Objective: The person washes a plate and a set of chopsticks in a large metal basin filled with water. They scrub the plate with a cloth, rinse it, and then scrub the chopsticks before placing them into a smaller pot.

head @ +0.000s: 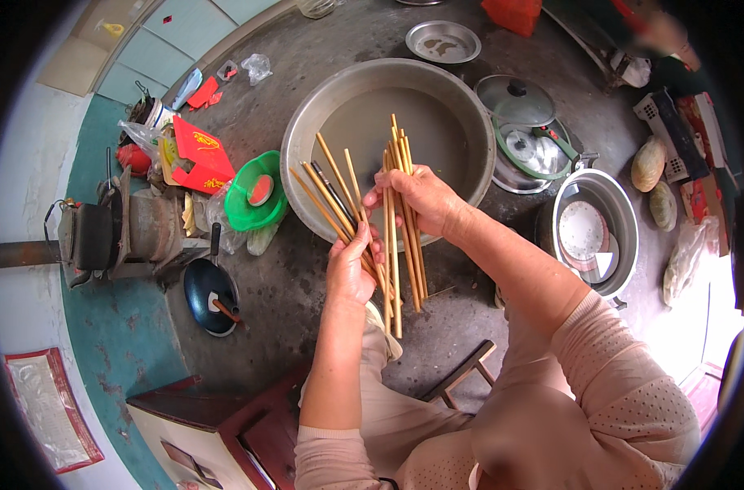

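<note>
Two bunches of chopsticks are in my hands over the near rim of a large metal basin [483, 147]. My left hand [352, 266] is closed around the lower part of a fanned bunch of chopsticks [330, 196], one of them dark with pale bands. A second bunch of wooden chopsticks [410, 260], held close together and nearly upright in view, is gripped by my right hand [422, 195]. The fingers of both hands almost meet between the bunches. Greyish water [402, 128] lies in the basin.
Left of the basin are a green plastic basket [240, 199], a red box [203, 150] and a wok [202, 294]. At right stand glass lids [513, 101] and a large pot [630, 239] holding dishes. A shallow metal bowl [443, 40] sits beyond. A wooden stool [464, 373] is near my legs.
</note>
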The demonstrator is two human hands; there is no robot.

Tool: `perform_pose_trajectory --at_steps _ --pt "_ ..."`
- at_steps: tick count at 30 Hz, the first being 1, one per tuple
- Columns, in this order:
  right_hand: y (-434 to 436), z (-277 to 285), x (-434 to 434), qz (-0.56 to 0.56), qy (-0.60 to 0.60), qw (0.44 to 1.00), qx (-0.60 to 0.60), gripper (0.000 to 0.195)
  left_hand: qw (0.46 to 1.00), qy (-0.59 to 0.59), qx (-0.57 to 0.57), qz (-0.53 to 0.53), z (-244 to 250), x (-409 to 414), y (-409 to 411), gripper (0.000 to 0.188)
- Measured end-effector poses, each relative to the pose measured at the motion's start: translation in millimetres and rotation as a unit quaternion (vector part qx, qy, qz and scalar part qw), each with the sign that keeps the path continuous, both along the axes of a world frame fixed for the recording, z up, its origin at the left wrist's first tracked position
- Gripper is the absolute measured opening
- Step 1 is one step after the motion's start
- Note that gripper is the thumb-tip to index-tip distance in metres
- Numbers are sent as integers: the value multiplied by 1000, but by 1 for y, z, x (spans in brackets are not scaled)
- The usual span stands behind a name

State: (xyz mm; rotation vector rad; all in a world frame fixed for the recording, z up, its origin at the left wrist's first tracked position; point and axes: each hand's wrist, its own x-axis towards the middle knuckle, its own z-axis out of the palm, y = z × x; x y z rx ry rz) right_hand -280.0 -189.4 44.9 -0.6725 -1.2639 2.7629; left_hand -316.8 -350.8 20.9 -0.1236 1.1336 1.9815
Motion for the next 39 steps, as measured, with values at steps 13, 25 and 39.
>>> perform_pose_trajectory --at_steps 13,25,39 --pt "9 -3 1 4 -27 999 17 20 997 22 -69 -39 9 3 -2 24" --pt "28 -6 2 -16 -38 998 47 16 988 13 -112 -107 18 2 -2 32" --pt "33 -13 0 -33 -28 999 -17 15 993 7 -86 -77 15 -4 -7 31"
